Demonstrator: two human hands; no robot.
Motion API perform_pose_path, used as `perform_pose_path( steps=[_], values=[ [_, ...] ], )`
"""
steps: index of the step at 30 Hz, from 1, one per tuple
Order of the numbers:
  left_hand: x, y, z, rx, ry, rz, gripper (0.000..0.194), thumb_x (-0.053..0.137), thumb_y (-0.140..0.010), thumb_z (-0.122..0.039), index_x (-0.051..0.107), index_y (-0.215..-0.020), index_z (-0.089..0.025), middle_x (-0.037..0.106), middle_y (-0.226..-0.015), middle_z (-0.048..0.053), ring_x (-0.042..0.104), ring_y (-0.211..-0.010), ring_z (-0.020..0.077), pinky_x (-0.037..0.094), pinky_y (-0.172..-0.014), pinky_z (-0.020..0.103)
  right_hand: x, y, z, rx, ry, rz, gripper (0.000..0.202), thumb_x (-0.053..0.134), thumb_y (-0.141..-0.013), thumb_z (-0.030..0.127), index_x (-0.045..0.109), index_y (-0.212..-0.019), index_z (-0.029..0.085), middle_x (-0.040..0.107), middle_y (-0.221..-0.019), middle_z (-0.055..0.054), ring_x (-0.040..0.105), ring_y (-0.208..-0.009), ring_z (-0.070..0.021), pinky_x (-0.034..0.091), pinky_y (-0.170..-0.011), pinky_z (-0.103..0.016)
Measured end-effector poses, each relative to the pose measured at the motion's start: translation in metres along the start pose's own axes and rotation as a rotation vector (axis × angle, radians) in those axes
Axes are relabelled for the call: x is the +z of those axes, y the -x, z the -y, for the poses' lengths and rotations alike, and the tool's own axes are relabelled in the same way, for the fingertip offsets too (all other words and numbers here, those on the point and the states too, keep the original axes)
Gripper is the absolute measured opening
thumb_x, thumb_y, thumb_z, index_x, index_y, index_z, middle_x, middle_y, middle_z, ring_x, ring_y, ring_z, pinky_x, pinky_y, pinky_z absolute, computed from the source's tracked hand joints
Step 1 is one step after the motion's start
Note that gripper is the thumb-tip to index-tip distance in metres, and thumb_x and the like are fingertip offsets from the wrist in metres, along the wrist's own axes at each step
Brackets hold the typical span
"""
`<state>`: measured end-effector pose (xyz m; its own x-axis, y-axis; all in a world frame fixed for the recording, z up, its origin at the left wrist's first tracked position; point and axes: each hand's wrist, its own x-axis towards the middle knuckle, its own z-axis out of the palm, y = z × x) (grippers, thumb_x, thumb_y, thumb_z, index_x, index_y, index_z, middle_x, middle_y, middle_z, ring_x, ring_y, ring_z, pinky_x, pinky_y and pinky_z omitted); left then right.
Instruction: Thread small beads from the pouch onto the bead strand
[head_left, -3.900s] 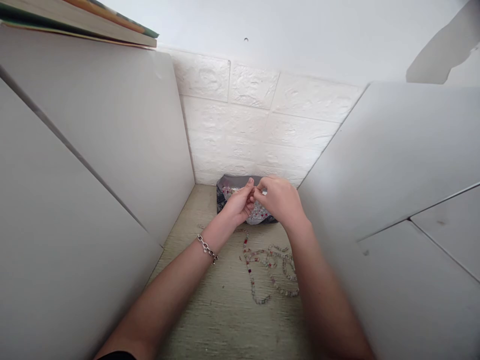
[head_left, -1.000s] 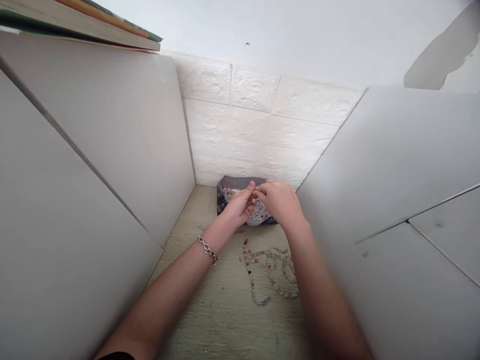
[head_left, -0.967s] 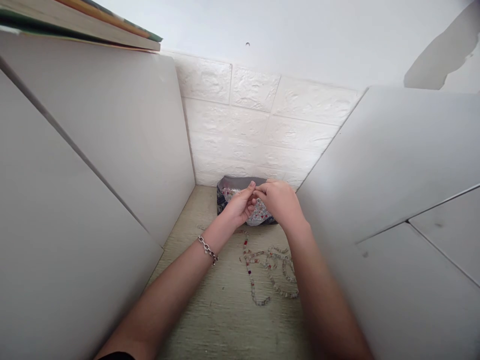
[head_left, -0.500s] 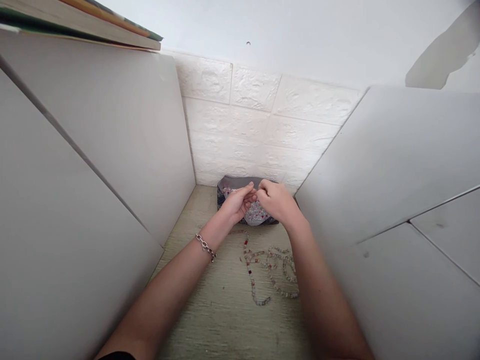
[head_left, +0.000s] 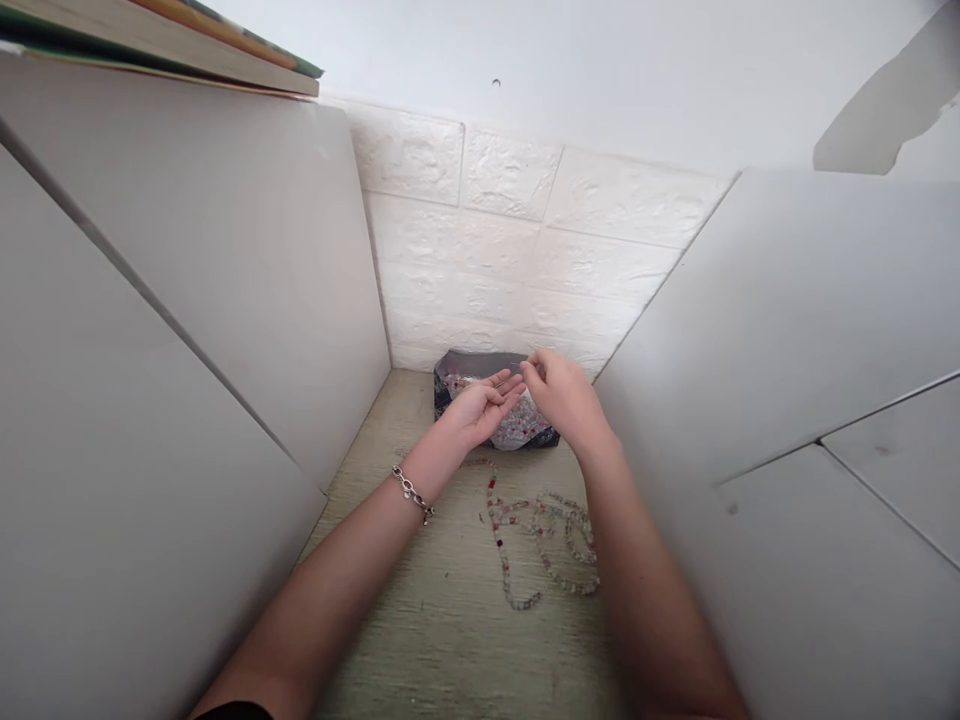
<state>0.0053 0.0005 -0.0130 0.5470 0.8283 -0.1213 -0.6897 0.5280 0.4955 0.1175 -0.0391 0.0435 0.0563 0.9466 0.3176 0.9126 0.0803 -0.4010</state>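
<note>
My left hand (head_left: 482, 408) is held palm up over the bag, its fingers stretched out and slightly spread. Whether small beads lie in its palm is too small to tell. Just to the right, my right hand (head_left: 562, 393) is closed in a pinch, thumb against fingers. What it pinches is too fine to make out. Beneath both hands stands an open dark bag (head_left: 441, 398) with a grey inside, filled with many small clear, pink and red beads (head_left: 521, 428). A long string of beads (head_left: 504, 562) lies in loops on the surface between my forearms.
The pale wooden surface (head_left: 435, 640) sits between a white panel (head_left: 225, 250) on the left and another white panel (head_left: 787, 320) on the right. White brick-pattern wall (head_left: 457, 250) closes the back. Books (head_left: 225, 50) rest on top of the left panel.
My right hand has moved slightly up and to the right, away from the left fingers. My left fingers have straightened from a more curled pose. The bead string lies as before.
</note>
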Motion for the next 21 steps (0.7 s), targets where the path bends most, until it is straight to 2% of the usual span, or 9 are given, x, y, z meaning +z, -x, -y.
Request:
perform_pose_path(
  steps=[3,8,11,13,16,19,21],
  values=[
    [-0.0003,-0.0002,0.0000,0.033,-0.033,-0.005,0.046,0.033,-0.058,0.016,0.056,-0.090,-0.009,0.060,-0.097,0.010,0.058,-0.095,0.0132,0.040,-0.093,0.026,-0.0007,0.0000,0.0001,-0.015,-0.033,-0.023,0.022,0.033,-0.082,0.033,0.051,-0.078,0.020,0.059,-0.071,-0.003,0.049,-0.065,-0.0149,0.030,-0.058,-0.025],
    [-0.0033,-0.0035,0.0023,0.039,-0.144,-0.028,0.024,0.046,-0.070,0.006,0.060,-0.084,-0.008,0.063,-0.084,0.007,0.062,-0.080,0.0096,0.046,-0.082,0.017,-0.0016,-0.0002,-0.0007,-0.040,-0.116,-0.025,0.021,0.035,-0.081,0.031,0.052,-0.076,0.019,0.059,-0.071,-0.002,0.049,-0.064,-0.0137,0.031,-0.058,-0.024],
    [-0.0033,-0.0042,0.0043,0.083,-0.173,-0.063,0.015,0.049,-0.074,-0.001,0.063,-0.076,-0.007,0.064,-0.080,0.007,0.061,-0.073,0.0083,0.047,-0.080,0.017,-0.0020,-0.0006,-0.0012,-0.045,-0.160,-0.006,0.019,0.038,-0.080,0.029,0.053,-0.075,0.019,0.060,-0.071,-0.002,0.050,-0.065,-0.0130,0.031,-0.059,-0.024],
    [-0.0011,-0.0036,0.0043,0.112,-0.146,-0.128,0.015,0.049,-0.074,-0.002,0.062,-0.069,-0.005,0.064,-0.076,0.009,0.061,-0.071,0.0090,0.048,-0.081,0.019,-0.0020,-0.0008,-0.0017,-0.049,-0.165,0.005,0.019,0.039,-0.080,0.029,0.054,-0.076,0.018,0.061,-0.073,-0.002,0.050,-0.065,-0.0125,0.032,-0.059,-0.024],
    [0.0031,-0.0022,0.0022,0.081,-0.114,-0.206,0.023,0.042,-0.072,0.004,0.061,-0.063,-0.004,0.063,-0.073,0.011,0.061,-0.072,0.0109,0.048,-0.080,0.021,-0.0016,-0.0014,-0.0030,-0.053,-0.131,0.019,0.018,0.040,-0.079,0.028,0.055,-0.077,0.019,0.061,-0.074,-0.002,0.051,-0.067,-0.0126,0.032,-0.060,-0.024],
    [0.0047,-0.0020,-0.0004,0.058,-0.130,-0.182,0.034,0.032,-0.065,0.013,0.061,-0.065,-0.005,0.063,-0.079,0.011,0.061,-0.079,0.0107,0.047,-0.082,0.021,-0.0017,-0.0021,-0.0044,-0.046,-0.091,0.045,0.018,0.040,-0.079,0.027,0.056,-0.078,0.018,0.062,-0.076,-0.003,0.052,-0.070,-0.0137,0.033,-0.062,-0.024],
    [0.0041,-0.0023,-0.0010,0.075,-0.149,-0.157,0.035,0.033,-0.064,0.014,0.062,-0.067,-0.005,0.064,-0.082,0.011,0.060,-0.083,0.0104,0.046,-0.083,0.019,-0.0022,-0.0021,-0.0047,-0.046,-0.076,0.061,0.019,0.040,-0.080,0.026,0.057,-0.079,0.018,0.062,-0.077,-0.004,0.053,-0.072,-0.0142,0.034,-0.064,-0.024]
  ],
)
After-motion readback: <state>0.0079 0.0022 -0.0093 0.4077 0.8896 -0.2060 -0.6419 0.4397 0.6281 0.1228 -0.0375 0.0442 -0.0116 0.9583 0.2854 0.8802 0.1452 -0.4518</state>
